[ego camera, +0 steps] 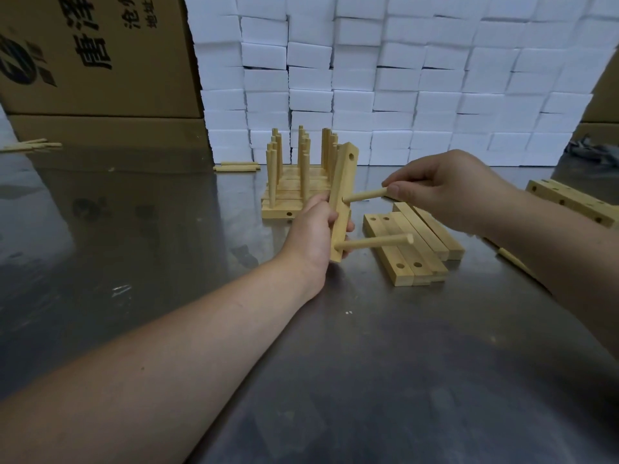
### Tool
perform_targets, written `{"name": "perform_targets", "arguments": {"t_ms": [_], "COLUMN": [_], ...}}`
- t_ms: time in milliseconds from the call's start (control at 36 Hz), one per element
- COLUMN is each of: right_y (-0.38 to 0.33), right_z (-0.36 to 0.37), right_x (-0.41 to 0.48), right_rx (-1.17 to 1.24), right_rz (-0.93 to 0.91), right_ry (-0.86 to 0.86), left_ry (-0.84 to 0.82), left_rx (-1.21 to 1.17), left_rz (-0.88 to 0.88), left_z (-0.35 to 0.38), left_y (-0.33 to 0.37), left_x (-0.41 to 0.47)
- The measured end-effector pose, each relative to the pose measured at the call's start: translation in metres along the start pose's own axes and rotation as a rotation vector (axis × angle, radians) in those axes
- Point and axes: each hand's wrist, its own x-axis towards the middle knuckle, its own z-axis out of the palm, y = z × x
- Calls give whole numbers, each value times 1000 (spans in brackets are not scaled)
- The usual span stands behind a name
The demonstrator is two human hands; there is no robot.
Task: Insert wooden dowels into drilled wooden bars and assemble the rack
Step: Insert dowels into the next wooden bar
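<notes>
Two dowels stick out sideways from the bar being worked on: the lower dowel looks seated, while the middle dowel has only its tip in its hole. The left hand grips the bar near its lower half and holds it tilted, nearly upright, above the counter. The right hand pinches the outer end of the middle dowel between thumb and fingers. The top hole is not yet filled.

I judge the step to be pressing in this bar's second dowel. Next comes a straight push along the hole's line, with the left hand bracing the bar, then a third dowel. Just to the right lies a stack of drilled bars. Behind stand finished bars with upright dowels, and loose dowels lie further back.
</notes>
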Motion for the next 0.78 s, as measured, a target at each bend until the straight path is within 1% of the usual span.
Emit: {"name": "perform_targets", "arguments": {"t_ms": [83, 222, 278, 333, 472, 667, 778], "right_y": [0, 2, 1, -1, -3, -1, -3], "right_z": [5, 3, 4, 5, 7, 12, 17], "right_x": [-1, -1, -2, -3, -4, -6, -10], "right_rx": [-55, -116, -197, -279, -388, -386, -290], "right_rz": [-26, -41, -64, -96, -137, -95, -26], "right_ry": [1, 34, 20, 7, -30, -14, 0], "left_ry": [6, 47, 25, -8, 1, 0, 1], "left_rx": [14, 122, 148, 147, 132, 172, 217], "left_rz": [2, 6, 10, 17, 16, 22, 48], "left_z": [0, 2, 2, 2, 2, 1, 1], "left_y": [0, 0, 0, 1, 3, 3, 2], "left_x": [0, 0, 0, -2, -4, -4, -5]}}
